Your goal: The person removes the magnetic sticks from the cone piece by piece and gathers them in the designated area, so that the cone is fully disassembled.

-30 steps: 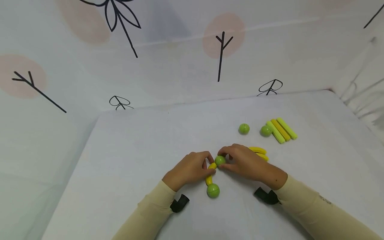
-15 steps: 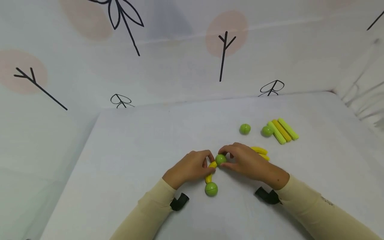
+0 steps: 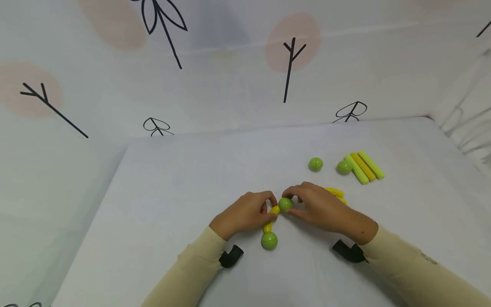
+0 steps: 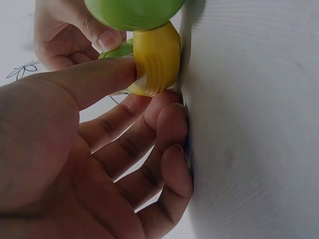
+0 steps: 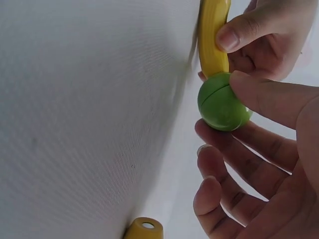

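Note:
My left hand (image 3: 248, 214) pinches a yellow toy banana (image 4: 157, 59) between thumb and fingers, just above the white cloth. One end of the banana meets a green ball (image 3: 269, 240) that lies on the near side. At its other end, my right hand (image 3: 320, 207) grips a second green ball (image 5: 222, 102) with thumb and fingertips. This ball has a thin seam and touches the banana's tip in the right wrist view. In the head view, my left fingers cover part of the banana's middle.
More yellow bananas (image 3: 335, 192) lie partly hidden behind my right hand. Farther back sit a green ball (image 3: 316, 164) and another green ball (image 3: 344, 167). The latter is beside yellow-green and yellow sticks (image 3: 363, 166). A printed cloth wall (image 3: 230, 85) borders the table's far edge.
The near green ball and the banana's lower end have shifted slightly left relative to my hands. Both hands keep their holds. The head view has also shifted a little.

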